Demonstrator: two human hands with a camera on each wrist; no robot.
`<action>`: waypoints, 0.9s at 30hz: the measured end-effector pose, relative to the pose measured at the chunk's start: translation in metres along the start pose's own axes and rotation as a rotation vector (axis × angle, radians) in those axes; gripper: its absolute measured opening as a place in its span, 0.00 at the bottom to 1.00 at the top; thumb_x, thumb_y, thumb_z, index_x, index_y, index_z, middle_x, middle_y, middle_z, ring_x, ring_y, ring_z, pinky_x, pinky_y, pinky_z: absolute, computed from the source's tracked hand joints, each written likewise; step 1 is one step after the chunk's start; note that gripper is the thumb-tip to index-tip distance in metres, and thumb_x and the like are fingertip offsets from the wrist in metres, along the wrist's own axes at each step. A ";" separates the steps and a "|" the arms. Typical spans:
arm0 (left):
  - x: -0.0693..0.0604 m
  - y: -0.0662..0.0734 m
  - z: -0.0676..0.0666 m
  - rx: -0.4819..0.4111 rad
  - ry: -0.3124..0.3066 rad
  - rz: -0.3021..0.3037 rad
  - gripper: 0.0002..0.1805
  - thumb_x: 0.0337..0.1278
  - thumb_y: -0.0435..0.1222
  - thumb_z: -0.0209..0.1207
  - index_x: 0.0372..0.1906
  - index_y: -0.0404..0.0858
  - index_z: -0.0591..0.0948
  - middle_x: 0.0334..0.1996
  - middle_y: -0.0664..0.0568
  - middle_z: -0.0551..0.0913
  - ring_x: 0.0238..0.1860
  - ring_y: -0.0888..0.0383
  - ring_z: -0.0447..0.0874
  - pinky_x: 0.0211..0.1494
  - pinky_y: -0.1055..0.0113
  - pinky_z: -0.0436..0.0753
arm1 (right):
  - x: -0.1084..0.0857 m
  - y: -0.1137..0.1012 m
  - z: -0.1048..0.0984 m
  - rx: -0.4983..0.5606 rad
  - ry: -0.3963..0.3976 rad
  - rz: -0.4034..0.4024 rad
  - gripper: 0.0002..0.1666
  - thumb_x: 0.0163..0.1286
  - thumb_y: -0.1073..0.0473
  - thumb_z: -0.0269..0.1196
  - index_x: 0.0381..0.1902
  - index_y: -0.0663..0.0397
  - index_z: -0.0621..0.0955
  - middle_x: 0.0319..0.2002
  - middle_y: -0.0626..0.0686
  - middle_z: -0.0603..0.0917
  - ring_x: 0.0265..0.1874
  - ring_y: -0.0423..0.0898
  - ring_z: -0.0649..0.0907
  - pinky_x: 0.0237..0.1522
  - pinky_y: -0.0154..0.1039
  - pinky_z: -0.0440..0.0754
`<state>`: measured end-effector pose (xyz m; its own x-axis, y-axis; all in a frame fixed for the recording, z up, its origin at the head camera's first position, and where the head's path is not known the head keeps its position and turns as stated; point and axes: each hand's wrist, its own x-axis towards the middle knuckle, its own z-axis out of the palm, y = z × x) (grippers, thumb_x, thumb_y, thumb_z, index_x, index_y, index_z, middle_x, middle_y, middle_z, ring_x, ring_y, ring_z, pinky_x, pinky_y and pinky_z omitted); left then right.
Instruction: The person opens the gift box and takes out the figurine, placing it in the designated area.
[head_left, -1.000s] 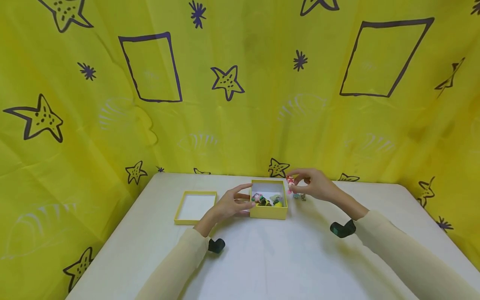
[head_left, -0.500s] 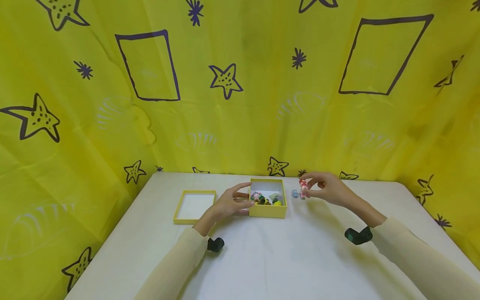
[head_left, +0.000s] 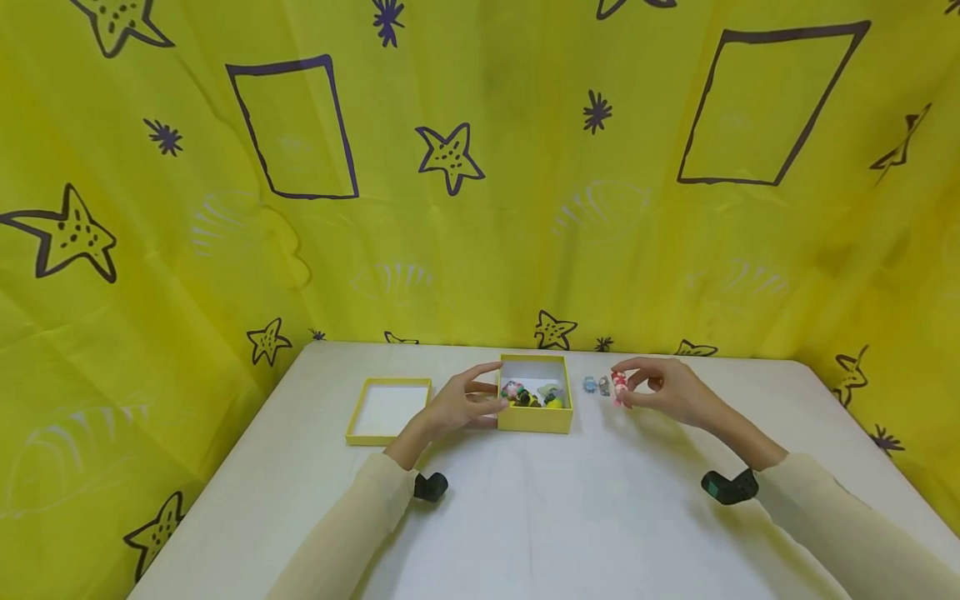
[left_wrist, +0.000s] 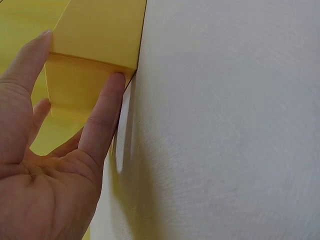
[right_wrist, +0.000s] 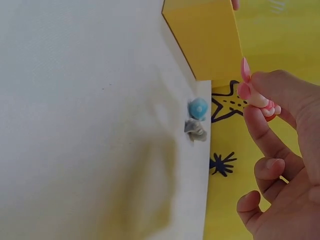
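At the middle of the table stands an uncovered yellow box [head_left: 534, 420] with several small colourful figurines [head_left: 531, 395] inside. My left hand [head_left: 467, 402] rests against its left side; in the left wrist view, fairly straight fingers touch the wall and a lower corner. Right of the box, my right hand [head_left: 670, 392] pinches a small pink, white and red toy figurine [right_wrist: 257, 98] between thumb and index finger, its other fingers curled loosely. A blue figurine [head_left: 589, 384] and a greyish one [head_left: 603, 386] are on the table between the box and this hand.
The yellow-rimmed box lid [head_left: 389, 412] lies inner side up, left of my left hand. A white cloth covers the table [head_left: 525, 517]. Behind its far edge hangs a yellow curtain [head_left: 480, 250] with stars and outlines.
My right hand has moved right, carrying the pink figurine away from the box, past the blue and greyish figurines. My left hand stays at the box.
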<state>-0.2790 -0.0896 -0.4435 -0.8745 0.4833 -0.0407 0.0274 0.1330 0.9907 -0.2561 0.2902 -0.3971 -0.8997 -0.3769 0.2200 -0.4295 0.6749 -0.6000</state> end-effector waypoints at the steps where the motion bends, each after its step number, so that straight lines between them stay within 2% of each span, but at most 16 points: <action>1: 0.000 0.000 0.000 0.004 0.000 0.001 0.43 0.64 0.32 0.69 0.80 0.44 0.62 0.64 0.31 0.73 0.56 0.45 0.84 0.51 0.53 0.89 | -0.001 0.001 0.001 0.004 0.000 0.001 0.24 0.64 0.53 0.76 0.55 0.54 0.86 0.31 0.43 0.88 0.25 0.41 0.68 0.27 0.35 0.63; 14: 0.001 -0.001 -0.002 0.031 -0.008 -0.005 0.43 0.64 0.34 0.69 0.80 0.45 0.62 0.65 0.32 0.73 0.57 0.44 0.83 0.51 0.53 0.89 | -0.007 0.019 0.014 0.060 -0.032 0.013 0.25 0.62 0.57 0.77 0.55 0.58 0.85 0.31 0.44 0.89 0.22 0.39 0.67 0.24 0.33 0.62; 27: 0.000 0.001 -0.001 0.025 0.002 -0.017 0.43 0.64 0.34 0.69 0.80 0.46 0.62 0.65 0.33 0.73 0.57 0.44 0.83 0.51 0.54 0.89 | -0.013 0.031 0.021 0.077 -0.086 0.044 0.24 0.63 0.57 0.76 0.56 0.58 0.85 0.31 0.45 0.88 0.23 0.41 0.72 0.24 0.32 0.67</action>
<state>-0.2789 -0.0902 -0.4426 -0.8760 0.4789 -0.0575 0.0242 0.1628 0.9864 -0.2565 0.3028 -0.4350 -0.9063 -0.4031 0.1272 -0.3792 0.6425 -0.6659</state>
